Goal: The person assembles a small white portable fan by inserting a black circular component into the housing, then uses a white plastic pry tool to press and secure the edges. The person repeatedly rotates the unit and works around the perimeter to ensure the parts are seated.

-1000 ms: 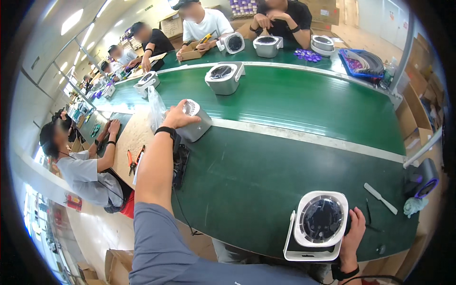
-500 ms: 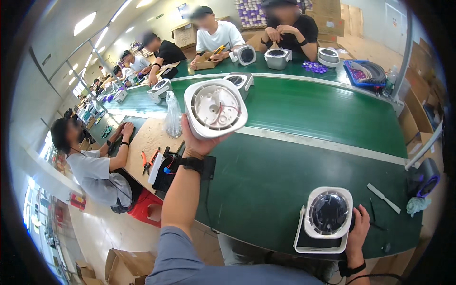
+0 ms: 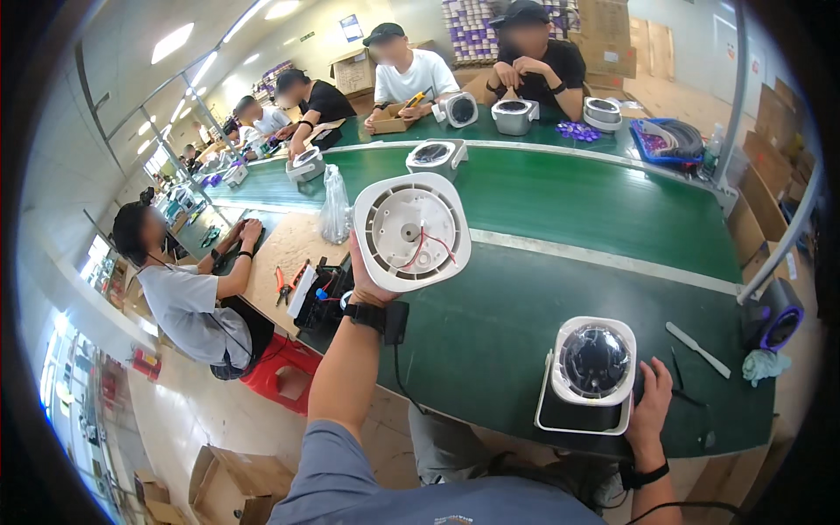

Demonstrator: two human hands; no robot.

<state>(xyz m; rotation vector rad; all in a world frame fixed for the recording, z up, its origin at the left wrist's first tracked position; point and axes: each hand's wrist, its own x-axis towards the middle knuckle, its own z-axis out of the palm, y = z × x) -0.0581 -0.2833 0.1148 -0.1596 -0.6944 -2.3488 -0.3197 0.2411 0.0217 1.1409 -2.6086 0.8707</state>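
My left hand [image 3: 371,278] is raised over the bench, gripping a white rounded-square housing [image 3: 395,229] by its lower left edge. Its hollow inside faces me, with a slotted ring around it and thin red wires inside. At the front right stands a white device with a glossy dark round face [image 3: 597,360], tilted back on a white U-shaped bracket [image 3: 548,420]. Against that device's right side, my right hand [image 3: 649,409] is curled, its fingers pointing up; the device partly hides its grasp.
A green conveyor [image 3: 577,206] crosses behind the bench. On the right lie a white spatula-like tool [image 3: 698,350], a thin dark tool [image 3: 677,367] and a pale cloth [image 3: 765,367]. Orange-handled pliers [image 3: 284,287] lie at left, near a seated co-worker [image 3: 188,302]. Several people sit beyond the conveyor.
The housing in my left hand has shifted right and down and turned slightly, showing its inside more squarely. My view has tilted a little. My right hand stays beside the dark-faced device.
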